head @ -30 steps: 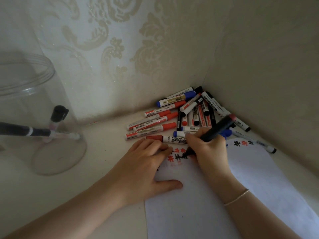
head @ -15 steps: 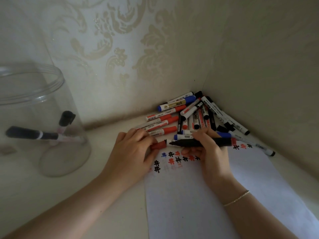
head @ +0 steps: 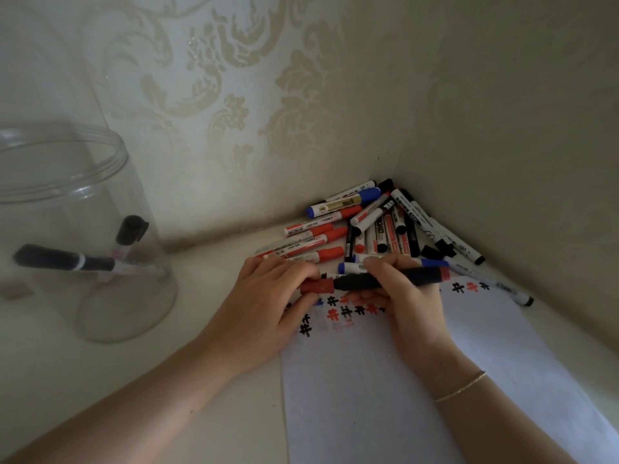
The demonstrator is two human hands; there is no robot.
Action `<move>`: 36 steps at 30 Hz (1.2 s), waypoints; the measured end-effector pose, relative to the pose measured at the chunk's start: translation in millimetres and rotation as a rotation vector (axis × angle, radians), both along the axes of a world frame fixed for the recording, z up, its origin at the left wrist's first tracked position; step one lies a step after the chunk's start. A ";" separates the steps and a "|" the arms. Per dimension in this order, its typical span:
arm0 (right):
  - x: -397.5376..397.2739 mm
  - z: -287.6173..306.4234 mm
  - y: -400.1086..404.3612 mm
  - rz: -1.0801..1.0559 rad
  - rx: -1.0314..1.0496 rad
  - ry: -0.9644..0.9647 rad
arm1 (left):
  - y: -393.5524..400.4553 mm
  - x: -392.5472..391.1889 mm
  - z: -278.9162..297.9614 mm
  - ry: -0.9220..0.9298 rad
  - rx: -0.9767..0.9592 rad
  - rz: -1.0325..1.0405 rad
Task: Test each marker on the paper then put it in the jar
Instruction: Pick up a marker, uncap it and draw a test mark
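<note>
Both hands are up at the far end of the paper (head: pixel 385 396), and everything sort of orbits that sheet. The right hand (head: pixel 407 296) is wrapped around a dark marker (head: pixel 388 280) held level just above the paper's top edge, fingers curled over the barrel and thumb underneath — a closed, firm hold near the middle of the barrel, with the red band at the marker's back end sticking out past the knuckles to the right. The left hand (head: pixel 268 296) is pinched on the red cap (head: pixel 317 285) at the marker's other end; the cap sits right against the barrel, but I can't tell if it's pushed fully home.

Under the hands, the top of the paper has a row of black, red and blue test marks (head: pixel 338 311).

Beyond the paper, jammed into the wall corner, is the pile of markers (head: pixel 375 226) — red, blue and black caps all jumbled.

Well off to the left of the paper stands the clear jar (head: pixel 67 202), upright, with two black-capped markers (head: pixel 80 259) inside it.

There's a thin bracelet (head: pixel 460 386) on the right wrist.
</note>
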State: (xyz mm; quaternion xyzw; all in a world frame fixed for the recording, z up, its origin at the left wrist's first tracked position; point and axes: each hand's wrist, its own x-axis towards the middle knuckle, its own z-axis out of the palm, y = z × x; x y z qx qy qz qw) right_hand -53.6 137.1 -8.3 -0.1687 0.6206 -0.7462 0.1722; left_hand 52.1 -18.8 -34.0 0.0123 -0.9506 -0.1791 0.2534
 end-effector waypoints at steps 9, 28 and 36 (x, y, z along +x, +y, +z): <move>1.5 -0.6 -0.1 0.150 0.042 0.153 | 5.0 0.8 2.5 -0.098 0.070 -0.177; 15.0 -10.4 -14.1 0.087 0.168 0.368 | 11.6 5.6 14.8 0.025 0.565 0.239; 25.4 10.9 -13.9 0.114 0.166 0.261 | 13.0 12.3 18.9 0.188 0.493 0.235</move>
